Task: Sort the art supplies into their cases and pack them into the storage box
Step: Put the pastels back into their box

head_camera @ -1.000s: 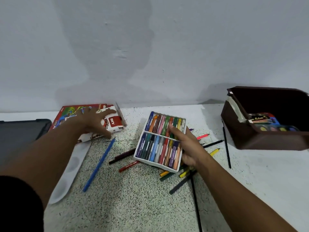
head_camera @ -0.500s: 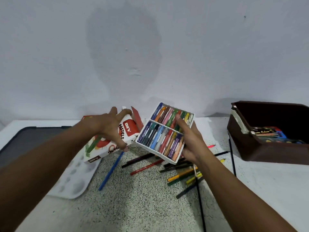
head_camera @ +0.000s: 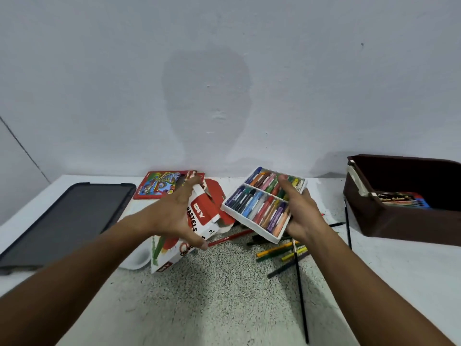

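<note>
My left hand (head_camera: 172,216) grips the white and red pastel carton (head_camera: 202,216), lifted off the table with its open flap end turned toward the right. My right hand (head_camera: 301,216) holds the white tray of oil pastels (head_camera: 259,203) from its right side, thumb on top, tilted in the air just right of the carton's mouth. Loose coloured pencils (head_camera: 279,250) and thin black brushes (head_camera: 300,290) lie on the speckled table below. The brown storage box (head_camera: 399,226) stands at the right with a flat pencil case (head_camera: 401,198) inside.
A red pencil box (head_camera: 162,184) lies by the wall behind my left hand. A dark tablet (head_camera: 67,221) covers the table's left side. A white paint palette (head_camera: 136,258) peeks out under the carton. A red pencil (head_camera: 229,238) lies beneath the tray.
Both hands rose from the table: the left picked up the pastel carton, the right lifted the pastel tray. Carton mouth and tray edge have come closer together.
</note>
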{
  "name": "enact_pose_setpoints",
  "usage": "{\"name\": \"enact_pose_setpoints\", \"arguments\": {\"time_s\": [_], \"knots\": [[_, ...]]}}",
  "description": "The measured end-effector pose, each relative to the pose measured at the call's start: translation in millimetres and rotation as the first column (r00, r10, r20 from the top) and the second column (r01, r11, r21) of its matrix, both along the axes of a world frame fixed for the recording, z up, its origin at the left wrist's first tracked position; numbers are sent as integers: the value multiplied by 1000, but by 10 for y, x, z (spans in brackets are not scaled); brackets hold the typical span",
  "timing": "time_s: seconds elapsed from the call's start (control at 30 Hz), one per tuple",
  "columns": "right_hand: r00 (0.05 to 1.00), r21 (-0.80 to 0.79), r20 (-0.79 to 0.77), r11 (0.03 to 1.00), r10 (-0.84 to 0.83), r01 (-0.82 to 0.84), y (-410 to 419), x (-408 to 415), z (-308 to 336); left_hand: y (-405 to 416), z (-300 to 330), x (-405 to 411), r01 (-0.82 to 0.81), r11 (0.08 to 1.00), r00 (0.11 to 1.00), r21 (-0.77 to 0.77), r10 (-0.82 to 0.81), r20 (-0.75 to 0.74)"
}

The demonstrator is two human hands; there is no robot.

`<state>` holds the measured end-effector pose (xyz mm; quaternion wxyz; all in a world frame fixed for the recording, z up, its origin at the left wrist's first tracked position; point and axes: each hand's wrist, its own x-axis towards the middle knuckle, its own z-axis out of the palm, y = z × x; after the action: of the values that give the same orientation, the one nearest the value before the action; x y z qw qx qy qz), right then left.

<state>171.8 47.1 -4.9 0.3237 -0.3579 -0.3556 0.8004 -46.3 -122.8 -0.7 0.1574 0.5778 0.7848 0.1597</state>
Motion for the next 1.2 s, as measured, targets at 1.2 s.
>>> {"name": "enact_pose_setpoints", "arguments": {"time_s": [1.2], "knots": [[940,48,-86,941,-331,336,-339,-152,102,19,-348,1072,-202,930,971,308,232,-62]]}}
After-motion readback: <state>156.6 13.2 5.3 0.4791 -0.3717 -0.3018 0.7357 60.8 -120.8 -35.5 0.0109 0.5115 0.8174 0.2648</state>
